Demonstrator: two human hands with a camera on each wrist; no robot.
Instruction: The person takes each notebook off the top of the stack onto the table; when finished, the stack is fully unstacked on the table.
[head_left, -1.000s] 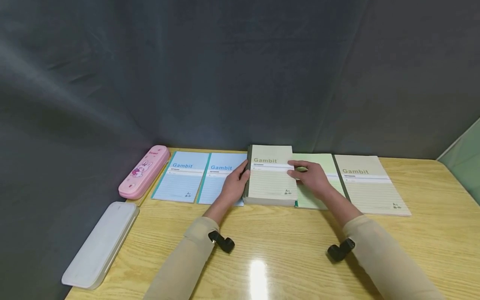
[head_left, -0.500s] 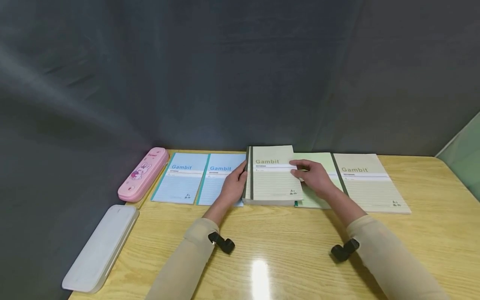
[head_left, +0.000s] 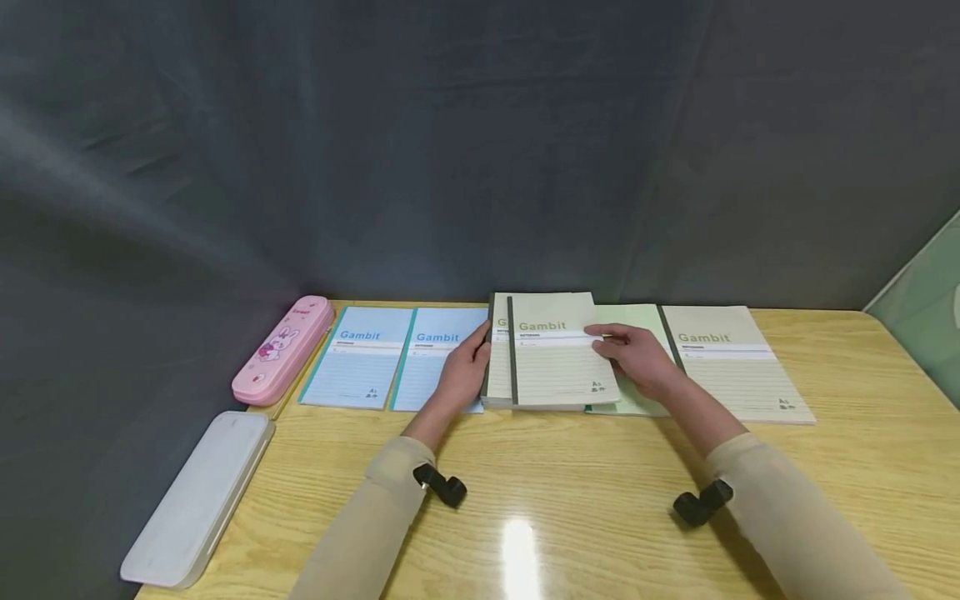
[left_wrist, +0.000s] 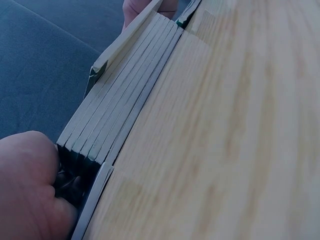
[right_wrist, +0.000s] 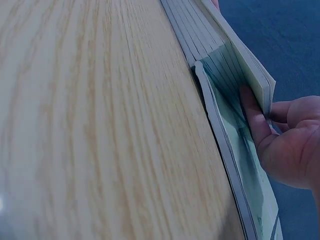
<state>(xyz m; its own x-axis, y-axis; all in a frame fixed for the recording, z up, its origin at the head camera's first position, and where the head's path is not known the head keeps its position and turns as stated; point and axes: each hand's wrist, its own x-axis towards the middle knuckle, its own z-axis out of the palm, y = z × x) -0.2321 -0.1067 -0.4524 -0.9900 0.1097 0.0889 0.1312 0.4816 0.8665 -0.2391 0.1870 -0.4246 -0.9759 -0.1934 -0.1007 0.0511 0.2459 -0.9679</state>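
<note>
Between my hands lies a stack of beige "Gambit" notebooks (head_left: 498, 371) with dark spines, its page edges layered in the left wrist view. The top notebook (head_left: 562, 371) is shifted to the right of those below and lifted at its right side. My right hand (head_left: 637, 360) pinches that right edge, thumb beneath and fingers over the cover, as the right wrist view shows. My left hand (head_left: 459, 371) rests its fingers along the spines on the stack's left side. Under the right hand lies a pale green notebook (head_left: 633, 317), partly covered by the top notebook.
Two blue notebooks (head_left: 360, 367) lie flat left of the stack. Another beige notebook (head_left: 735, 375) lies at the right, beside the green one. A pink rabbit pencil case (head_left: 283, 350) and a white case (head_left: 198, 500) line the table's left edge. A dark curtain (head_left: 480, 150) hangs behind.
The top notebook has slid rightward off alignment with the stack, pulled by my right hand, baring the spine and left strip of the one below. My left hand stays at the stack's left side.
</note>
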